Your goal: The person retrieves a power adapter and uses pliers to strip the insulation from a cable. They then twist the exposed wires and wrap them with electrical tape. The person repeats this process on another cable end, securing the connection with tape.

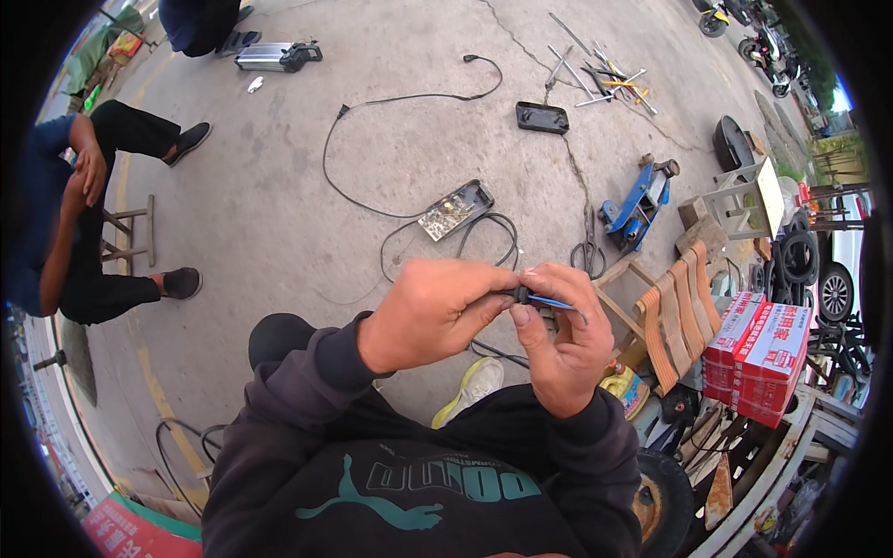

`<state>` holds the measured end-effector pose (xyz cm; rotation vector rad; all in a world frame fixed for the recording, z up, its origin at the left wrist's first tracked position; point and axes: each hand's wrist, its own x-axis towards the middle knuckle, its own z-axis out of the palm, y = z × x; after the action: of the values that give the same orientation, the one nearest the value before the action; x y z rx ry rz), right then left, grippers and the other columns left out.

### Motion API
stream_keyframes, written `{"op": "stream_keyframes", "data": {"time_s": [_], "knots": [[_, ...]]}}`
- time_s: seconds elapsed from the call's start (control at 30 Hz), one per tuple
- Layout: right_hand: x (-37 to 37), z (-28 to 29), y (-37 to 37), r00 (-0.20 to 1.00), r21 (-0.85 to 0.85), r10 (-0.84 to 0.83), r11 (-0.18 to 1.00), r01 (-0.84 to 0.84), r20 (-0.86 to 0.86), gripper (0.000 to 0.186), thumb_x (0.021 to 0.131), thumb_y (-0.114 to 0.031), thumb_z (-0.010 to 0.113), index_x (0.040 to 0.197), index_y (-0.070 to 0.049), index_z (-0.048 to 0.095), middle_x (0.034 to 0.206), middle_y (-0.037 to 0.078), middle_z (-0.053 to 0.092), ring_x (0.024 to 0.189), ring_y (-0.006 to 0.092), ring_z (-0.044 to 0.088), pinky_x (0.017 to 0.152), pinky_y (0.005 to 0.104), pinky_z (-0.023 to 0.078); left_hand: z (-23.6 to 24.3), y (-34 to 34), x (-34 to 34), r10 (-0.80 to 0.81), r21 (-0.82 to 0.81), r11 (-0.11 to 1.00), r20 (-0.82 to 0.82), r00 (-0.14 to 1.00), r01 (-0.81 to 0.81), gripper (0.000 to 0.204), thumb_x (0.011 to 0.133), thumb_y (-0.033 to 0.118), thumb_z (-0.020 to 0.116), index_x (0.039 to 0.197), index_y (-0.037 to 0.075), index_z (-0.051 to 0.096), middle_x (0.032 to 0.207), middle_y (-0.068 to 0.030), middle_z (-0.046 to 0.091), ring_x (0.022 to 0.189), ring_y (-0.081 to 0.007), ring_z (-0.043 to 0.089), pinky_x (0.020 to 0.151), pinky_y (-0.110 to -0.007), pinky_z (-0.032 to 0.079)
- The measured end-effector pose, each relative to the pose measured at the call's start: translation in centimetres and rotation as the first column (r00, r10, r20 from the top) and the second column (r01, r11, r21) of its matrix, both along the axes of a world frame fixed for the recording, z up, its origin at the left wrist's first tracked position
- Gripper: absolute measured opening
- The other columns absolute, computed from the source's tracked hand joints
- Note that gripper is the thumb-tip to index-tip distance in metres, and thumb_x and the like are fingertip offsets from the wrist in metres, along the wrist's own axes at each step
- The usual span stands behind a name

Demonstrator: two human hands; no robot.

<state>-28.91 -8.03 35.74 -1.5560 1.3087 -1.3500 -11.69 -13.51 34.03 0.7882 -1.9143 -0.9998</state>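
In front of my chest, my left hand (437, 307) and my right hand (567, 344) meet fingertip to fingertip. Both pinch a small black cable end (522, 295), partly covered by the fingers. From it a blue wire (551, 302) runs across the right fingers. Just beyond the hands, an opened case with a metallic inside (454, 212) lies on the ground beside a coiled black cable (507, 228). Farther out is a black tray-like cover (541, 117).
To the right stand a blue floor jack (640, 205), a slatted folding chair (679, 316) and red-and-white boxes (758, 358). Scattered hand tools (609, 82) and a silver battery pack (277, 57) lie farther off. A seated person (121, 121) is at left.
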Motion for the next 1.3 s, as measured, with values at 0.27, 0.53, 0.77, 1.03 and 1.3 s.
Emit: {"op": "stream_keyframes", "data": {"time_s": [0.27,0.53,0.77,1.03,1.3], "knots": [[-0.6,-1.3,-0.5,0.798,0.333,-0.059,0.925,-0.183,0.600,0.032,0.091,-0.003,0.067,0.120,0.005,0.057,0.110,0.011,0.062,0.098,0.0163,0.061,0.087,0.0301,0.051,-0.5,-0.4,-0.3,0.087,0.091,0.993,-0.071,0.994,-0.080,0.020,0.078,0.003,0.074,0.097,0.003,0.068,0.079,-0.0119,0.067,0.067,-0.0287,0.065,0.057,-0.033,0.050],[-0.5,-1.3,-1.1,0.812,0.412,-0.091,0.890,-0.193,0.576,0.038,0.088,-0.008,0.071,0.120,0.006,0.057,0.104,0.013,0.066,0.088,0.0191,0.066,0.082,0.0321,0.053,-0.6,-1.0,0.5,0.089,-0.171,0.982,0.011,0.996,-0.086,0.023,0.073,-0.002,0.074,0.095,0.002,0.068,0.074,-0.0087,0.065,0.059,-0.0230,0.062,0.052,-0.032,0.046],[-1.0,-2.1,-1.6,0.942,0.295,0.025,0.946,-0.131,0.335,0.025,0.086,0.005,0.069,0.111,0.007,0.063,0.109,0.013,0.064,0.098,0.0189,0.063,0.085,0.0294,0.052,-1.2,-0.9,0.7,0.112,-0.291,0.955,0.210,0.971,-0.047,0.020,0.077,0.006,0.073,0.095,0.003,0.065,0.072,-0.0078,0.060,0.062,-0.0254,0.061,0.051,-0.034,0.046],[-1.6,-1.6,-2.5,0.970,0.172,0.244,0.955,-0.243,0.020,0.026,0.087,0.003,0.069,0.111,0.006,0.064,0.111,0.014,0.063,0.096,0.0177,0.065,0.084,0.0289,0.053,-2.1,-1.8,1.6,-0.153,0.343,0.918,-0.159,0.975,0.200,0.013,0.088,0.009,0.068,0.094,-0.002,0.066,0.065,-0.0062,0.060,0.055,-0.0127,0.055,0.051,-0.028,0.042],[-1.0,-2.3,-3.0,0.937,0.359,0.103,0.905,-0.227,0.333,0.025,0.089,0.001,0.068,0.112,0.008,0.063,0.109,0.012,0.062,0.100,0.0164,0.064,0.085,0.0277,0.054,-2.0,-2.0,1.6,-0.145,0.631,0.751,-0.133,0.980,0.197,0.020,0.096,0.017,0.061,0.096,-0.002,0.065,0.066,-0.0005,0.054,0.063,-0.0053,0.044,0.055,-0.024,0.038]]}}
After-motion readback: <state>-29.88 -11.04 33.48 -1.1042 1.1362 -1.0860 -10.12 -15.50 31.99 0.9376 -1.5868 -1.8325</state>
